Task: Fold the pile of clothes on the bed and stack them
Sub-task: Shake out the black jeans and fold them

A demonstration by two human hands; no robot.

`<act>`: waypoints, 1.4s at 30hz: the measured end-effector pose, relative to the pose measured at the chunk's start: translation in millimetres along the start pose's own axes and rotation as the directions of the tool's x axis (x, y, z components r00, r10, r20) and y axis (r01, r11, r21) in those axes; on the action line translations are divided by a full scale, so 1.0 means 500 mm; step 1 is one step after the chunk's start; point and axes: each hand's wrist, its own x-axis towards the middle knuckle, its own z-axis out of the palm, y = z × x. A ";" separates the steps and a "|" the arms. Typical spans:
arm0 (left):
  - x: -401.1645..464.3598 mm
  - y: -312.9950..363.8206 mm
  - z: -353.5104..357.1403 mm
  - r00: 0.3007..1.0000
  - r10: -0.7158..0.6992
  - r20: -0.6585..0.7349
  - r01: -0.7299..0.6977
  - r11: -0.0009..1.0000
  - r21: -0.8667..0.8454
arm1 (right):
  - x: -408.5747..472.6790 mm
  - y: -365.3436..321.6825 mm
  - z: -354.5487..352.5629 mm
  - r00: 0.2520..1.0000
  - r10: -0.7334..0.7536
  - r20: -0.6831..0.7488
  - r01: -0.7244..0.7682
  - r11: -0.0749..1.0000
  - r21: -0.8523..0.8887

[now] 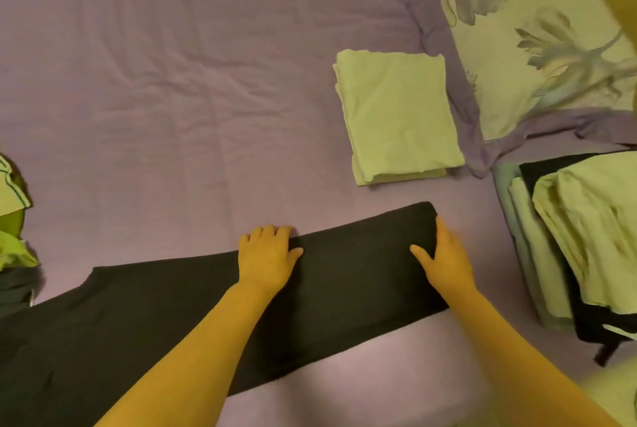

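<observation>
**Both hands flat on a long black garment**

The left hand (267,256) lies palm down on the long black fabric garment (193,316), fingers straight and close together, their tips at the garment's far edge, thumb spread to the side. The right hand (444,259) also rests flat on it near the garment's right end, fingers extended along that end, thumb stretched out toward the left hand. Neither hand curls round the cloth; both press on it with open fingers.

The black garment stretches in a narrow band across the wrinkled lilac bed sheet (172,82), widening toward the lower left, where it runs out of view.

Beyond the right hand, apart from the black garment, sits a folded pale yellow-green cloth (396,113), a neat rectangle of several layers. To its right lies a floral-print pillowcase with purple flowers (537,47).

At the right edge, a loose heap of pale and black clothes (579,247) overlaps. At the left edge, bright green and pale crumpled clothing (12,220) shows only partly.
</observation>
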 end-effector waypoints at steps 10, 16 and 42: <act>-0.007 0.054 -0.033 0.995 0.033 0.093 -0.003 0.953 -0.304 | -0.012 0.013 -0.028 0.982 -0.068 -0.176 0.131 0.918 0.374; -0.121 -0.027 -0.095 0.983 0.026 0.181 0.131 0.585 -0.800 | -0.089 -0.047 -0.024 0.976 -0.148 -0.157 0.209 0.827 0.522; -0.263 -0.392 -0.040 0.993 -0.006 -0.119 -0.028 0.958 -0.287 | -0.339 -0.376 0.334 0.882 -0.469 0.046 0.467 0.883 0.039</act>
